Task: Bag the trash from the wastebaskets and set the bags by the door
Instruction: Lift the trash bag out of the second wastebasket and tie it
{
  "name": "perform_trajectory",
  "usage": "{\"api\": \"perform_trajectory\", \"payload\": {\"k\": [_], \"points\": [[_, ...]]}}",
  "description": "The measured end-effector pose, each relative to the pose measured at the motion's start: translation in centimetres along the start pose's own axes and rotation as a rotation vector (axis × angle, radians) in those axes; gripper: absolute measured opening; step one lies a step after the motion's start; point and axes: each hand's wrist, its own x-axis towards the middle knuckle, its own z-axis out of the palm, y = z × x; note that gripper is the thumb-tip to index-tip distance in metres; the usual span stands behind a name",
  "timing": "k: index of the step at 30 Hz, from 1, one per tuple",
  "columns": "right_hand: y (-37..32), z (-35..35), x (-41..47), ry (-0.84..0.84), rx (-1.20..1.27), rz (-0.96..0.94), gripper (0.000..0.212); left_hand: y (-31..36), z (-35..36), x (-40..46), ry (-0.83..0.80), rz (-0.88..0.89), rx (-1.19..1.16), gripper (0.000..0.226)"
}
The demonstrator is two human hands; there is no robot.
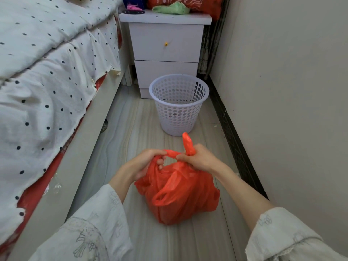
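Red thin-plastic trash bag (177, 193), bulging, sits on the pale striped floor (146, 238) in the aisle between the bed and the wall, close in front of the person. One loop handle hangs loose down its front.

Left hand (146, 162): grip curled round a twisted strand of the bag's top, fingers hooked under it. Right hand (197, 159): grip pinching the other twisted strand, whose free end sticks up above the knuckles. The two strands meet between the hands, right over the bag's mouth. Both grips pressed tight on plastic, none spread. Pale printed sleeves (90, 228) pushed back from both wrists.

Just beyond the bag, apart from it: white perforated plastic wastebasket (178, 104), upright on the floor, no liner showing inside. It stands directly in front of a white two-drawer nightstand (165, 48) with a small yellow knob on the upper drawer. On its top lie a green crumpled cloth (171, 8), something pink and dark at the left edge, and a red patterned cushion behind.

Left side: bed with white black-dotted cover (47, 72) hanging over a red sheet and pale frame. Right side: plain off-white wall (282, 91) with dark skirting board along the floor.
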Motion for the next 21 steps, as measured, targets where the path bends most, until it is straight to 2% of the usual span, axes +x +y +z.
{"api": "perform_trajectory", "payload": {"k": [4,9,11,14,18,21], "points": [[0.1,0.8,0.9,0.217,0.266,0.059,0.009,0.4,0.6,-0.2,-0.129,-0.029,0.010,0.024],[0.4,1.0,1.4,0.379,0.635,0.090,0.028,0.5,1.1,-0.4,-0.187,-0.018,0.167,0.013],[0.3,1.0,1.0,0.339,0.797,0.052,0.027,0.6,1.0,-0.5,-0.218,-0.051,0.183,0.022],[0.1,0.6,0.7,0.196,0.931,0.011,0.039,0.5,0.7,-0.6,-0.211,-0.048,0.224,0.031],[0.2,0.1,0.8,0.098,1.033,0.020,0.044,0.5,0.6,-0.4,0.015,0.045,0.085,0.045],[0.1,0.2,0.5,0.042,1.048,0.013,0.049,0.3,0.2,-0.7,0.100,0.146,0.191,0.071]]}}
